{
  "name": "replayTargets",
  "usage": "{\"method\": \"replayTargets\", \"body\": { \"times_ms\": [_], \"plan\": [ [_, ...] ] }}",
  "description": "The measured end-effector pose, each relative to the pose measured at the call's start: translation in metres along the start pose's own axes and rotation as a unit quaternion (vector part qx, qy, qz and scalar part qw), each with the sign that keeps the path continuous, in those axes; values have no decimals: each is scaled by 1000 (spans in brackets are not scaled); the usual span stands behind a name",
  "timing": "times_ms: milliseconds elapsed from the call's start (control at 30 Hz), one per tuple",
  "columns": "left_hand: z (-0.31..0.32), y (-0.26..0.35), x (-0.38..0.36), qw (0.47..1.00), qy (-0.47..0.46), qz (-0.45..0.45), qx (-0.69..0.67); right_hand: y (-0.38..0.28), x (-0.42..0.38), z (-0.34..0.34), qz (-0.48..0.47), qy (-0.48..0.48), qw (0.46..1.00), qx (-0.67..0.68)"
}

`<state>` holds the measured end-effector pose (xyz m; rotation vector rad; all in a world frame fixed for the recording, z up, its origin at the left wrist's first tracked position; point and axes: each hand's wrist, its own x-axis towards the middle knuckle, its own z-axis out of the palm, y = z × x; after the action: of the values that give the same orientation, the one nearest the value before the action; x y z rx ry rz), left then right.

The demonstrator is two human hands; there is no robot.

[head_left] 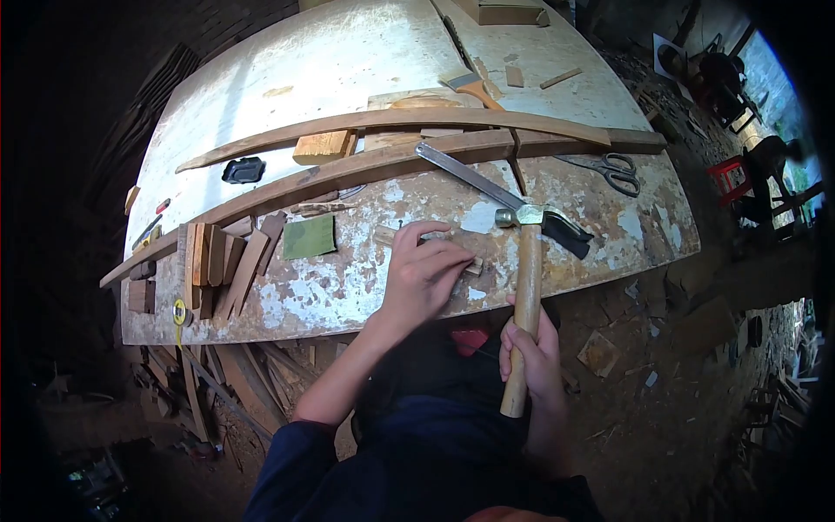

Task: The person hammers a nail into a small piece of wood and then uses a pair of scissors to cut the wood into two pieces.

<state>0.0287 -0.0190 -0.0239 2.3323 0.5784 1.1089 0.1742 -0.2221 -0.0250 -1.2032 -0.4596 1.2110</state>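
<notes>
One wooden-handled hammer with a metal head [525, 261] is in view. Two long curved wooden strips [391, 122] lie across the paint-flaked white counter [330, 61]. There is one pair of grey metal scissors [616, 170], one flat steel ruler with a dark handle [487, 187], one wooden-handled paintbrush [470, 84], one green square sheet of sandpaper [309, 237] and one small black flat object [243, 170]. About six short wooden slats [217, 265] are bunched at the counter's left edge; the exact count is hard to tell. One red plastic stool [729, 177] stands off to the right. Two hands [426, 274] are visible.
</notes>
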Motion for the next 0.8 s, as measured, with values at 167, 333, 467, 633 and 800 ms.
{"method": "replayTargets", "body": {
  "times_ms": [167,333,467,633,800],
  "plan": [
    [1,0,-1,999,-29,12,19,1,1,-3,5,-4,1000,12],
    [1,2,0,1000,-28,11,6,1,1,-6,8,-13,1000,23],
    [2,1,-1,999,-28,11,-11,0,2,-6,12,-14,1000,19],
    [5,-1,-3,999,-33,1,-27,-1,2,-5,7,-12,1000,5],
    [4,1,-1,999,-31,18,-11,1,0,-5,11,-12,1000,1]
  ]
}}
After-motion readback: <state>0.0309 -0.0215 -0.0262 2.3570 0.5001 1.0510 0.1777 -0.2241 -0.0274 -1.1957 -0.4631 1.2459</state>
